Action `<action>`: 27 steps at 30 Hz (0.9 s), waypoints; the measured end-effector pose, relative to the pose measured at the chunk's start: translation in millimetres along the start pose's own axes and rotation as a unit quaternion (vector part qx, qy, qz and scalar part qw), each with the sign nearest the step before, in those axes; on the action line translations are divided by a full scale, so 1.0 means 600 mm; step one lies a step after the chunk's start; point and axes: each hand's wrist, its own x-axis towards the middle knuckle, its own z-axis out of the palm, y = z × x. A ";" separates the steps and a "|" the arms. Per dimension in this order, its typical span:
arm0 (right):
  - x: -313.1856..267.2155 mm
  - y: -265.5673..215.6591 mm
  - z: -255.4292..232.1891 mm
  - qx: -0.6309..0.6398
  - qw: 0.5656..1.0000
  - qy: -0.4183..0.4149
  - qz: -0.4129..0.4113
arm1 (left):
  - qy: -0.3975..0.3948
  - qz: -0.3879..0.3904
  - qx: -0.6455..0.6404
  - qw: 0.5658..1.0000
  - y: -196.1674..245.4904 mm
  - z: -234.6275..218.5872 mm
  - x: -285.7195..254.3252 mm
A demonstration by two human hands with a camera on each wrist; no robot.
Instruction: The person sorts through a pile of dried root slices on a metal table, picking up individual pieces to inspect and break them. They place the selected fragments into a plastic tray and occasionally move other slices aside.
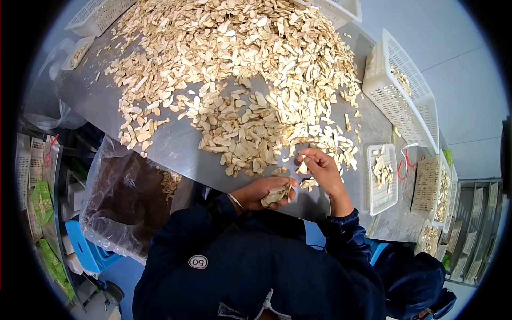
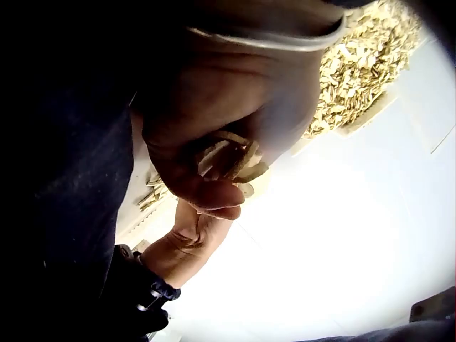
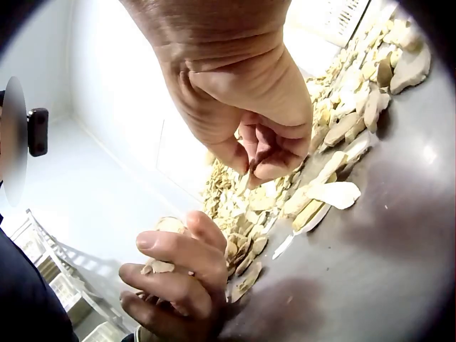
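Note:
Several pale dried slices [image 1: 273, 197] lie in my left hand [image 1: 256, 193], whose fingers curl round them near the table's front edge. In the left wrist view slices [image 2: 249, 165] poke out between the thumb and fingers of the left hand [image 2: 221, 121]. My right hand [image 1: 326, 173], just to the right, pinches one slice [image 1: 303, 166] between thumb and fingertips. The right wrist view shows the right hand [image 3: 242, 92] above the metal table [image 3: 370, 263], its fingertips together, with loose slices [image 3: 335, 194] beside and below it. The big heap of slices [image 1: 234, 42] covers the table beyond both hands.
A small white tray [image 1: 393, 181] with slices stands right of the right hand. White perforated baskets [image 1: 381, 80] line the table's right side, and another basket [image 1: 98, 18] is at the far left. A plastic-lined container [image 1: 101, 202] stands below the left edge. Another person's dark sleeve [image 1: 410, 272] is at lower right.

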 end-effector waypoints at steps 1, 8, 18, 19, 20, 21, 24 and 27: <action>-0.002 -0.004 0.004 0.002 1.000 0.003 0.005 | 0.003 0.000 0.004 1.000 0.001 0.002 -0.001; 0.002 0.011 -0.008 0.003 0.999 -0.032 -0.003 | 0.003 -0.005 -0.012 1.000 0.002 0.003 -0.001; 0.005 0.005 -0.007 -0.025 0.999 0.019 -0.018 | -0.015 0.001 -0.029 0.999 -0.003 -0.007 0.001; 0.003 -0.001 -0.004 -0.021 1.000 0.016 -0.012 | -0.015 0.002 -0.031 0.999 -0.004 -0.007 0.001; 0.002 -0.008 -0.001 -0.016 1.000 0.012 -0.007 | -0.011 0.000 -0.031 0.999 -0.003 -0.006 0.001; -0.003 -0.018 0.004 -0.011 1.000 -0.012 -0.010 | -0.007 -0.001 -0.030 1.000 -0.002 -0.005 0.000; -0.036 -0.063 0.031 0.002 0.996 -0.083 -0.019 | 0.000 -0.018 -0.022 1.000 0.008 -0.002 0.001; -0.043 -0.067 0.049 -0.041 0.994 -0.100 -0.033 | 0.015 -0.012 -0.043 0.999 0.011 0.009 -0.006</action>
